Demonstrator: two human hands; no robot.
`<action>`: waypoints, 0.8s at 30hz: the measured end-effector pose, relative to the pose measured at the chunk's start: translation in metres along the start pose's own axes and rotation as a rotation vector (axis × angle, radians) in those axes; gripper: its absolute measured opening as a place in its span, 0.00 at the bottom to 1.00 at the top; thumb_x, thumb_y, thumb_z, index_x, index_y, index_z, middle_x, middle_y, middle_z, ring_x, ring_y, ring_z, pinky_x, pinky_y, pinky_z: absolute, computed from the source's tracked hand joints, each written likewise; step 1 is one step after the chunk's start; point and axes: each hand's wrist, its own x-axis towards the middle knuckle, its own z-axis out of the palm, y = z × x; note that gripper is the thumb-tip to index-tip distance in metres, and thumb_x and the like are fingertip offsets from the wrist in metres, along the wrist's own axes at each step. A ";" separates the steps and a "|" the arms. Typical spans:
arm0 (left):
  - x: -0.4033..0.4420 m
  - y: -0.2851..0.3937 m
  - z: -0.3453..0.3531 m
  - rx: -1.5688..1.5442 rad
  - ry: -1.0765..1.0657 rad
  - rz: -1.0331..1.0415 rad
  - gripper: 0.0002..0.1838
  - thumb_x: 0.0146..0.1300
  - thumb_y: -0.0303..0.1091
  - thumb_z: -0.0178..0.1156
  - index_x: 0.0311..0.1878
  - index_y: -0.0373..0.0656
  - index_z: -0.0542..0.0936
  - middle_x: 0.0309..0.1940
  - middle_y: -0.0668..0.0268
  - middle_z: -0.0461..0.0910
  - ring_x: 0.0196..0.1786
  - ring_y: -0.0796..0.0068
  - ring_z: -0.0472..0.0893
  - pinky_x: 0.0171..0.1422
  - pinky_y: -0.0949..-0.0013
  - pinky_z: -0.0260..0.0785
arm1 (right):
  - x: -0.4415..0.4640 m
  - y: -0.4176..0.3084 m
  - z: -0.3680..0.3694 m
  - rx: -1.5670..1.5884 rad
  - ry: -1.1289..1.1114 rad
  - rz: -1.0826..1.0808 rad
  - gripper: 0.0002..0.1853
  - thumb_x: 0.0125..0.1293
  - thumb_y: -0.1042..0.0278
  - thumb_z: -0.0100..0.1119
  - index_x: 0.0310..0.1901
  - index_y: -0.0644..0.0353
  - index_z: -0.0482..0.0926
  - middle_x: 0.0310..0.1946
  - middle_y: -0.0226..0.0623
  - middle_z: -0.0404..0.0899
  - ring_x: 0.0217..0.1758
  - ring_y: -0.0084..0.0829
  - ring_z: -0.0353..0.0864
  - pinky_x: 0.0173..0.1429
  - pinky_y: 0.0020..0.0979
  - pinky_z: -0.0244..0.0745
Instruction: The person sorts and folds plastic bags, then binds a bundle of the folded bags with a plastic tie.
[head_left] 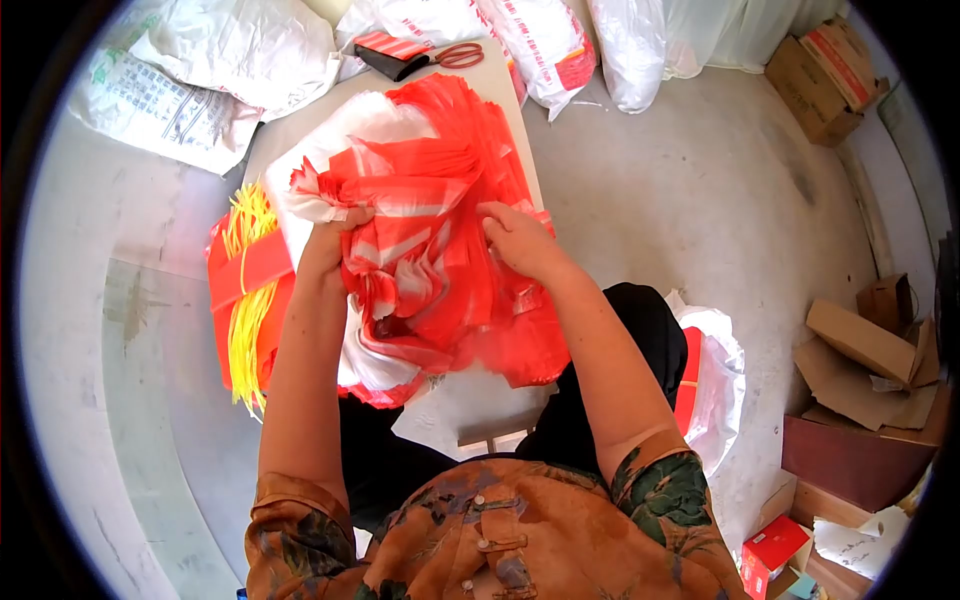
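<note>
From here I see a floppy red and white bundle point(430, 245) on the table point(275, 150), flopping toward the person. The left hand point(343, 232) pinches its bunched side. The right hand point(517, 240) is on the other side, but I can't tell if those fingers hold on. It looks thin, soft and light, maybe a bit slippery, and might rip if tugged hard. I think the thick folds are best to hold.

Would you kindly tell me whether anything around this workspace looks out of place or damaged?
The open cardboard heaped at far right looks untidy, with flaps splayed; nothing appears spilled around the red-and-white material.
</note>
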 end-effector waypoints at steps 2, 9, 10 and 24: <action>0.005 -0.002 -0.006 0.000 -0.023 -0.003 0.28 0.60 0.20 0.68 0.64 0.37 0.74 0.56 0.52 0.83 0.53 0.52 0.87 0.59 0.51 0.85 | 0.001 0.003 -0.001 -0.014 -0.029 -0.002 0.25 0.80 0.55 0.48 0.73 0.55 0.71 0.63 0.52 0.81 0.68 0.52 0.78 0.71 0.45 0.72; 0.003 -0.001 -0.005 -0.011 -0.042 -0.023 0.29 0.59 0.20 0.68 0.65 0.38 0.73 0.56 0.51 0.83 0.54 0.51 0.87 0.59 0.50 0.85 | -0.010 -0.005 -0.002 -0.181 -0.183 -0.008 0.32 0.79 0.45 0.46 0.77 0.52 0.67 0.68 0.52 0.78 0.72 0.52 0.76 0.75 0.45 0.68; 0.004 -0.001 -0.006 -0.007 -0.045 -0.020 0.29 0.59 0.20 0.68 0.65 0.38 0.73 0.56 0.51 0.83 0.54 0.51 0.87 0.59 0.50 0.85 | -0.012 -0.006 -0.002 -0.195 -0.187 -0.005 0.32 0.79 0.44 0.46 0.78 0.52 0.66 0.69 0.51 0.77 0.72 0.52 0.76 0.76 0.45 0.68; -0.001 0.003 0.000 -0.009 -0.011 -0.039 0.30 0.58 0.19 0.69 0.64 0.38 0.73 0.57 0.51 0.83 0.54 0.50 0.87 0.60 0.50 0.85 | -0.020 -0.019 0.006 -0.013 -0.179 -0.069 0.31 0.81 0.45 0.47 0.76 0.56 0.69 0.73 0.48 0.74 0.77 0.45 0.71 0.78 0.39 0.65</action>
